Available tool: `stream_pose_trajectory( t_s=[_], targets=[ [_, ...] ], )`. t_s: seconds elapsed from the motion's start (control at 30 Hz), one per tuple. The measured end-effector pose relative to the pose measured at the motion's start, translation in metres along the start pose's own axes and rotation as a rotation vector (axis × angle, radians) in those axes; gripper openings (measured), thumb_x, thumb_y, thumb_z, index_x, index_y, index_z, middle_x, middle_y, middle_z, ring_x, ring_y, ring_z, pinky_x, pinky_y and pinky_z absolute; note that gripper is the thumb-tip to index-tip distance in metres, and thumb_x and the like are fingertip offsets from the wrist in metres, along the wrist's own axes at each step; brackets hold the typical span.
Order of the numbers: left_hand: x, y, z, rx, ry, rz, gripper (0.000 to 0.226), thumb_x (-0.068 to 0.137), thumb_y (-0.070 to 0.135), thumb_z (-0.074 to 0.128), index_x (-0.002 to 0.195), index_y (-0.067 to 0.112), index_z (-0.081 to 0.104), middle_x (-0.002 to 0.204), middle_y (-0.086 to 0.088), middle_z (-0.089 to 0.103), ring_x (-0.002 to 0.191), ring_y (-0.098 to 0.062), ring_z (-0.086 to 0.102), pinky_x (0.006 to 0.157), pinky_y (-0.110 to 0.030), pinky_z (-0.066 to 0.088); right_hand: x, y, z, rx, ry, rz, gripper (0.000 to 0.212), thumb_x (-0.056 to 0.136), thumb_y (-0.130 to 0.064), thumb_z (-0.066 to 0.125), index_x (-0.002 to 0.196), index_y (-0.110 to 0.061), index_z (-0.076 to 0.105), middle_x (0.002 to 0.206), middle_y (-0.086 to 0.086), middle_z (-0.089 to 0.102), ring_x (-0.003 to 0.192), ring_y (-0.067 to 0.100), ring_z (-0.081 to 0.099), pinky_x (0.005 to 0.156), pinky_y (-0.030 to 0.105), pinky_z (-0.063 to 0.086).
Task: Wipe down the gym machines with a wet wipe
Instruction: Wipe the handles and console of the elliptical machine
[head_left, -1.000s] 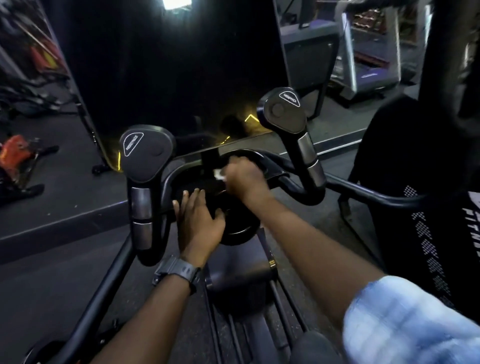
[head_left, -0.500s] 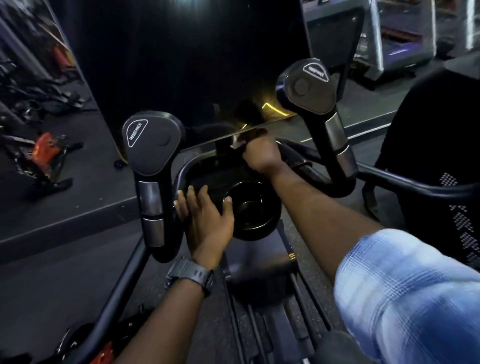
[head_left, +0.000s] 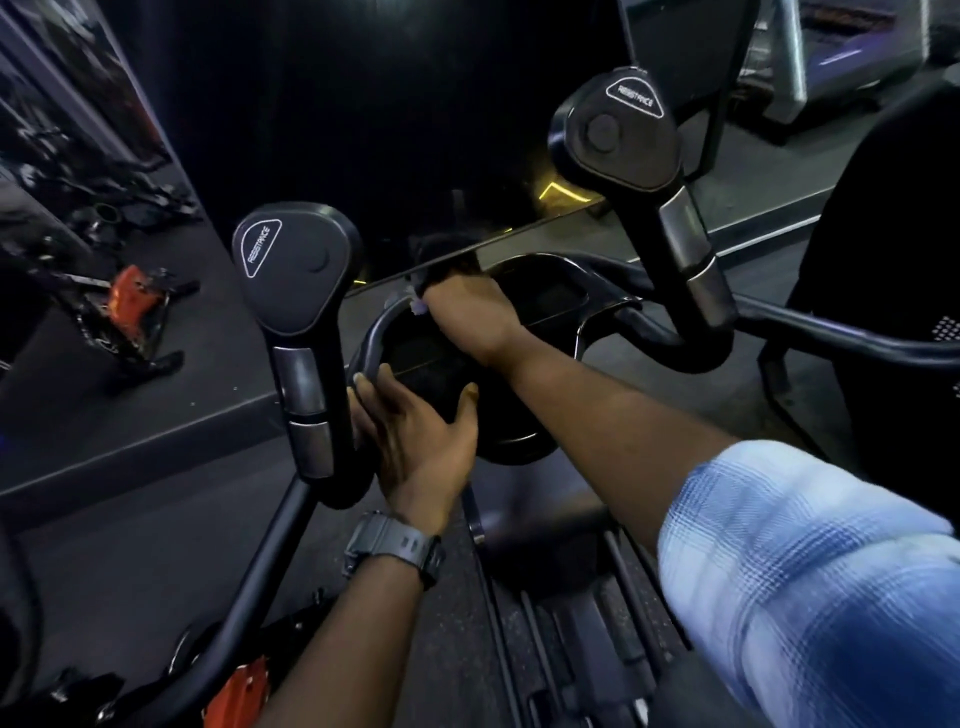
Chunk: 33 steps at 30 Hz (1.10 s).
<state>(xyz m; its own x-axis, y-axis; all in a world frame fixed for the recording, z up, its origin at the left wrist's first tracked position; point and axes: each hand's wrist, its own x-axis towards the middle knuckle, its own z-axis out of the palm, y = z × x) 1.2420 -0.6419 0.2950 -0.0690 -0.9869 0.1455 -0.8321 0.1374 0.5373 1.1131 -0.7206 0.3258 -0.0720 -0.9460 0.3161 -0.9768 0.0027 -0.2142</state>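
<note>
right hand (head_left: 470, 317) now further left clutching wipe (head_left: 418, 307), left hand (head_left: 415, 434) flat on console (head_left: 545, 301)

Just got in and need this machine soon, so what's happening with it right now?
A person is wiping it down. Their right hand is closed around a wet wipe at the top of the black console tray, just under the dark screen. The left hand rests flat-fingered on the tray's near edge, beside the left resistance handle.
</note>
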Motion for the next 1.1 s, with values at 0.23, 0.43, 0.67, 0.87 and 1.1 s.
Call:
stream_pose_trajectory(
  t_s=[0.23,0.43,0.67,0.87,1.1],
  targets=[
    [-0.008,-0.001,-0.012,-0.141,0.016,0.008,0.096,0.090,0.038,0.070,0.157,0.007,0.009,0.156,-0.010,0.029,0.141,-0.021,0.031,0.091,-0.020,0.034,0.011,-0.043,0.006,0.224,-0.339,-0.229,0.014,0.088,-0.016,0.056,0.093,-0.015,0.068,0.096,0.007,0.069,0.088,0.027,0.065,0.078,0.037,0.054],
    [-0.014,0.004,-0.021,-0.254,-0.007,0.005,0.103,0.091,0.030,0.072,0.159,0.010,-0.002,0.166,-0.012,0.016,0.141,-0.011,0.013,0.104,-0.014,0.019,-0.011,-0.001,-0.010,0.209,-0.285,-0.355,0.026,0.087,-0.011,0.057,0.104,-0.018,0.075,0.107,0.001,0.074,0.103,0.021,0.067,0.091,0.035,0.050],
    [-0.011,0.001,-0.022,-0.268,-0.067,-0.010,0.110,0.088,0.032,0.073,0.160,0.011,-0.007,0.168,-0.009,0.011,0.152,-0.019,0.013,0.119,-0.029,0.016,-0.020,-0.023,-0.005,0.301,-0.250,-0.294,0.019,0.091,-0.020,0.060,0.100,-0.017,0.076,0.101,0.005,0.073,0.097,0.024,0.067,0.085,0.035,0.051],
    [-0.012,-0.007,-0.022,-0.288,-0.131,-0.010,0.090,0.096,0.028,0.059,0.161,0.009,-0.001,0.168,-0.012,0.013,0.153,-0.023,0.011,0.112,-0.007,-0.005,-0.071,0.047,-0.031,0.387,-0.179,-0.148,0.010,0.083,-0.018,0.076,0.093,-0.018,0.078,0.095,-0.005,0.067,0.090,0.009,0.063,0.087,0.032,0.053],
    [-0.016,-0.021,-0.001,-0.211,-0.082,0.076,0.059,0.105,0.022,0.026,0.159,0.000,0.013,0.168,-0.018,0.004,0.156,-0.028,-0.001,0.098,-0.001,-0.029,-0.091,0.013,-0.020,0.336,-0.173,0.004,0.013,0.084,-0.008,0.067,0.090,-0.016,0.075,0.097,0.000,0.068,0.089,0.017,0.066,0.077,0.021,0.047]
  ],
)
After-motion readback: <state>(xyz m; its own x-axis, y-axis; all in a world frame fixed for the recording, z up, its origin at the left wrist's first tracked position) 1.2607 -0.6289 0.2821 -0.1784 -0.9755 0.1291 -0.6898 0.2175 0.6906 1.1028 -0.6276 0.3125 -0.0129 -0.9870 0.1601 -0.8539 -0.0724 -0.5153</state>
